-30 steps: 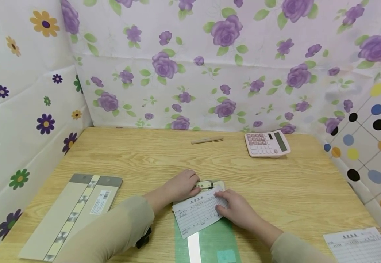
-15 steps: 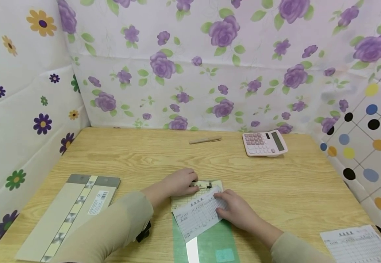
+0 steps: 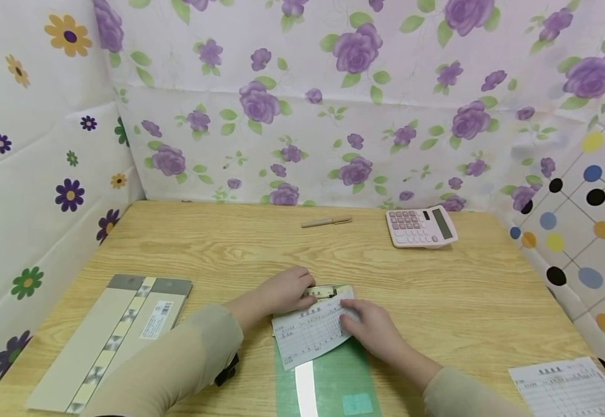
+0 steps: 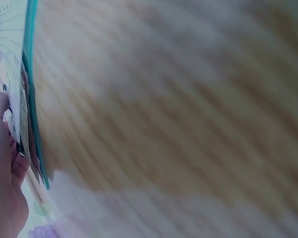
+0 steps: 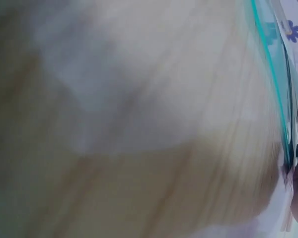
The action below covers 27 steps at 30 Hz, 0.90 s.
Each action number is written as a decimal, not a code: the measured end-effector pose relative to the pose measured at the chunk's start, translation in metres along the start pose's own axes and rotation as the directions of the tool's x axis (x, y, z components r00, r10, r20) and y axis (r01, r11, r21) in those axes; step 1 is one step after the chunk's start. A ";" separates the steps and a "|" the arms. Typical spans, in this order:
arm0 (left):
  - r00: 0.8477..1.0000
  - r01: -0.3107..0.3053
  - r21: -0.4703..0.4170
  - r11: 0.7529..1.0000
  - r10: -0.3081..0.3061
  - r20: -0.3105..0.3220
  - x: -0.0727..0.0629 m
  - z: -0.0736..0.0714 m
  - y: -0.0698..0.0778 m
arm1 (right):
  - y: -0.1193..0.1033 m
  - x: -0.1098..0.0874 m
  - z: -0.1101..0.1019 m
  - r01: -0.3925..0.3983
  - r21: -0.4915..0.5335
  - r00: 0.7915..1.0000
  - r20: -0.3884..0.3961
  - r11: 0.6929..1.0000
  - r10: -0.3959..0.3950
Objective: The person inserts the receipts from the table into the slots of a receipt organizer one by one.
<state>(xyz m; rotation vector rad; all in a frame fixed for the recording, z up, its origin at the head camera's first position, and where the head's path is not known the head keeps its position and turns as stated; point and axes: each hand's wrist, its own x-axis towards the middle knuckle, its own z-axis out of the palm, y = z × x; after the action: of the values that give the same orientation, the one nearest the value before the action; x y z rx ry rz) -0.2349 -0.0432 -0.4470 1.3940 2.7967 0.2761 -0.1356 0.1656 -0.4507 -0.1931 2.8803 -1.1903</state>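
A translucent green clipboard [image 3: 328, 382] lies on the table in front of me. At its far end my left hand [image 3: 289, 289] grips the top edge by the metal clip [image 3: 328, 292], its thumb over the clip. My right hand [image 3: 372, 327] pinches the right edge of a white printed form [image 3: 308, 341], tilted across the upper part of the clipboard. Beneath it, a yellowish form [image 3: 313, 293] shows only as a strip under the clip. The left wrist view catches my left hand [image 4: 7, 183] at the edge of the stacked papers and green board [image 4: 34, 109].
A beige folder [image 3: 88, 336] with a grey end, a shiny patterned band and a barcode label lies on the left. Farther back are a pen [image 3: 326, 222] and a pink calculator [image 3: 421, 227]. Another white form [image 3: 563, 385] lies at the front right. Floral sheets surround the table.
Half a second ago the white form sat lower, baring more of the yellowish form; my right hand has brought it back up toward the clip. My left hand stays at the clip.
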 end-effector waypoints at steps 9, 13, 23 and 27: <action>1.000 -0.003 0.029 1.000 0.003 0.022 0.002 -0.001 0.000 | 0.002 -0.002 0.005 -0.095 0.106 0.995 0.011 0.990 0.094; 0.999 -0.021 0.072 0.997 0.018 0.038 0.004 -0.002 0.002 | 0.003 -0.003 0.006 -0.041 0.007 0.999 -0.021 0.999 0.041; 0.993 -0.099 0.172 0.980 0.087 0.078 0.007 0.003 0.002 | 0.007 -0.003 0.011 0.057 -0.189 0.997 -0.037 0.980 -0.065; 0.993 -0.110 0.160 0.981 0.102 0.056 0.004 0.005 -0.001 | 0.007 -0.004 0.013 0.082 -0.202 0.995 -0.044 0.976 -0.093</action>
<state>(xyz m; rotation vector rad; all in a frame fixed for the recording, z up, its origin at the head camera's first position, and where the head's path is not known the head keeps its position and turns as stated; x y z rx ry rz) -0.2378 -0.0396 -0.4517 1.5625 2.7658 0.0131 -0.1319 0.1621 -0.4649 -0.2993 3.0666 -0.9277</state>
